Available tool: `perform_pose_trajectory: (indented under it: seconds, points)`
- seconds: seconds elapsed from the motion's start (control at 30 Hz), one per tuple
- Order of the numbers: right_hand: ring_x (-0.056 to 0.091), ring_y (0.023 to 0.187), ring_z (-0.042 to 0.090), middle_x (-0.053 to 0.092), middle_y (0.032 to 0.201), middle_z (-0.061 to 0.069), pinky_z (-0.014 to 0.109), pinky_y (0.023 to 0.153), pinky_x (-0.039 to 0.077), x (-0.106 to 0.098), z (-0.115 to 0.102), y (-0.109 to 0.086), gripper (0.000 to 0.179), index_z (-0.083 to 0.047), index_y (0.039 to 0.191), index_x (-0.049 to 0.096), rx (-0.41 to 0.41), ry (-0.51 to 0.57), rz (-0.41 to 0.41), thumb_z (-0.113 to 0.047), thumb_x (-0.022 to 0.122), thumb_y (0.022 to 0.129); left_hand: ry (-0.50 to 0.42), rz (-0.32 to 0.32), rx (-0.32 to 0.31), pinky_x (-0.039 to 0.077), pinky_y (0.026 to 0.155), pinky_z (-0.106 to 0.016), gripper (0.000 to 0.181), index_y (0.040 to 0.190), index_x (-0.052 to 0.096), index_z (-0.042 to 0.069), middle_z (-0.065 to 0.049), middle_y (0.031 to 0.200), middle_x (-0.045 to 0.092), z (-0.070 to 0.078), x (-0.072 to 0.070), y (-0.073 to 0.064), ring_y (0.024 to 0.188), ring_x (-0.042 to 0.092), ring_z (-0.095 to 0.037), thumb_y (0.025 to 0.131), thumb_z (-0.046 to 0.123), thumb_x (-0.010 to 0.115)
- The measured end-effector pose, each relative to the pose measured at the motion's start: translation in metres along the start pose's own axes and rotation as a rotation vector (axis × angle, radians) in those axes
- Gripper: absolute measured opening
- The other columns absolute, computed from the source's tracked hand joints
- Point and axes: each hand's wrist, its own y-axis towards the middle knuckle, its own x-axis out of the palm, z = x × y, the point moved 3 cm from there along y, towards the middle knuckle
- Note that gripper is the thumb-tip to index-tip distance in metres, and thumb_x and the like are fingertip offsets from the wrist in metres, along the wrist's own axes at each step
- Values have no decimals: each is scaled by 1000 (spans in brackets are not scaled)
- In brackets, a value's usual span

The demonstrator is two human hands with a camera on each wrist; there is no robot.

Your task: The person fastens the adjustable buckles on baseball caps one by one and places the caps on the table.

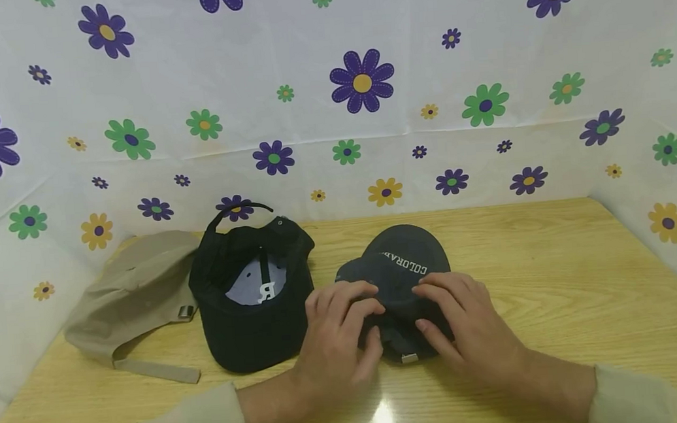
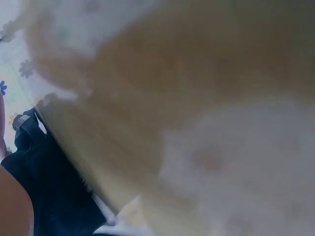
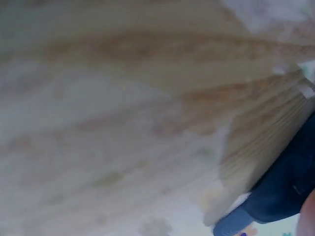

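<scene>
A dark navy cap (image 1: 403,292) with COLORADO lettering lies on the wooden table in the head view, its brim pointing away and its metal strap buckle toward me. My left hand (image 1: 341,329) is at its left side, fingers curved over the crown and the thumb near the strap. Opposite it, my right hand (image 1: 470,327) holds the cap's right side with bent fingers and thumb. Part of the crown is hidden behind the fingers. The left wrist view catches the dark cap (image 2: 54,182) at its lower left; the right wrist view shows the cap (image 3: 280,187) beside a fingertip.
Left of my hands a black cap (image 1: 253,339) lies upside down, its inside and strap showing. A tan cap (image 1: 144,297) sits on its far side, strap trailing on the wooden table (image 1: 555,275). A white flower-print cloth (image 1: 303,50) stands behind the table and along its sides.
</scene>
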Motion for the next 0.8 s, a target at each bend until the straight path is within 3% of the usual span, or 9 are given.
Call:
perform_pose_trajectory:
  seconds: [0.17, 0.33, 0.43, 0.57, 0.7, 0.8]
  points:
    - [54, 111, 28, 60, 119, 9, 47, 92, 40, 3, -2, 13, 42, -10, 120, 66, -135, -22, 54, -44, 46, 103, 32, -44, -12, 31, 89, -47, 23, 92, 62, 15, -5, 117, 57, -4, -4, -8, 106, 47, -25, 71, 14, 70]
    - [60, 104, 25, 65, 112, 7, 44, 88, 46, 7, -9, 28, 38, -11, 118, 69, -262, -52, 38, -40, 49, 103, 97, -74, 144, 30, 87, -47, 15, 87, 67, 19, -4, 109, 58, 1, -6, -11, 100, 48, -24, 72, 21, 69]
    - [60, 103, 20, 67, 111, 3, 40, 86, 44, 9, -12, 37, 37, -11, 120, 68, -193, -41, -65, -38, 49, 103, 160, -86, 210, 31, 86, -47, 8, 86, 70, 20, 0, 97, 62, 4, -6, -11, 93, 52, -21, 81, 20, 65]
    - [54, 102, 16, 66, 109, -4, 40, 85, 38, 15, -14, 50, 28, -15, 114, 71, -23, 24, -262, -32, 53, 102, 222, -108, 228, 33, 85, -46, 14, 85, 71, 21, 6, 87, 65, 2, -4, -9, 86, 54, -18, 87, 17, 58]
    - [49, 97, 13, 64, 101, -9, 43, 85, 34, 20, -17, 58, 17, -19, 104, 71, 87, 108, -424, -26, 55, 101, 287, -132, 273, 34, 81, -42, 16, 84, 70, 20, 6, 84, 64, 2, -2, -8, 83, 53, -17, 86, 16, 54]
    - [49, 97, 12, 62, 98, -11, 44, 86, 33, 21, -19, 61, 12, -20, 100, 67, 135, 161, -490, -25, 57, 100, 314, -132, 316, 35, 78, -39, 17, 81, 69, 18, 5, 80, 63, 4, -1, -7, 77, 51, -17, 85, 14, 53]
